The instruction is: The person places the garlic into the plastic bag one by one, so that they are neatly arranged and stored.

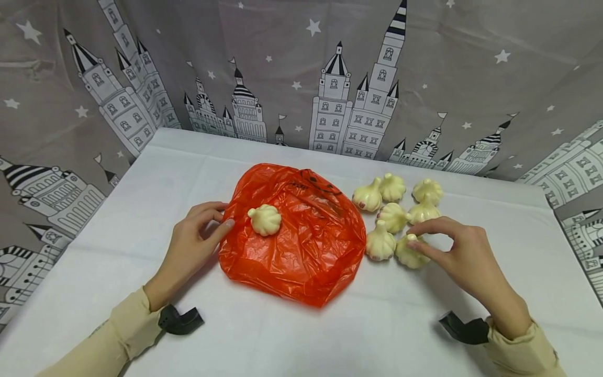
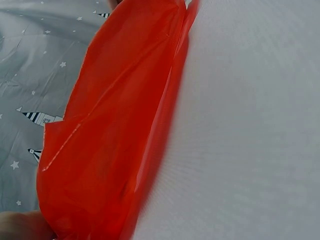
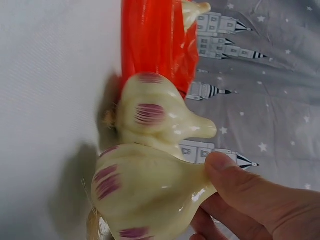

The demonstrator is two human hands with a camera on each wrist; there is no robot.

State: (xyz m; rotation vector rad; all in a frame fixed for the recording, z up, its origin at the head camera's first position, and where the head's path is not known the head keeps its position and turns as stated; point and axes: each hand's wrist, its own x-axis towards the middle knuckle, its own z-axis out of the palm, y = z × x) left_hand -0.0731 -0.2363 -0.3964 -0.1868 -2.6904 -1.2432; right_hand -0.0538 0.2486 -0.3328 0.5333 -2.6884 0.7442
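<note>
A red plastic bag (image 1: 301, 246) lies spread and crumpled on the table, with one garlic bulb (image 1: 265, 220) resting on its left part. My left hand (image 1: 192, 240) holds the bag's left edge, thumb and fingers apart along it. The left wrist view shows the bag's red side (image 2: 110, 125) close up, with the thumb (image 2: 25, 225) at its lower corner. To the right of the bag, my right hand (image 1: 464, 256) pinches a garlic bulb (image 3: 150, 192) by its stem between thumb and fingers. This bulb has purple streaks and roots at its base.
Several other garlic bulbs (image 1: 393, 217) cluster right of the bag; one neighbouring bulb (image 3: 155, 110) stands beside the pinched one. A white cloth (image 1: 377, 330) covers the table. Behind it hangs a grey curtain (image 1: 282, 31) printed with castles and stars.
</note>
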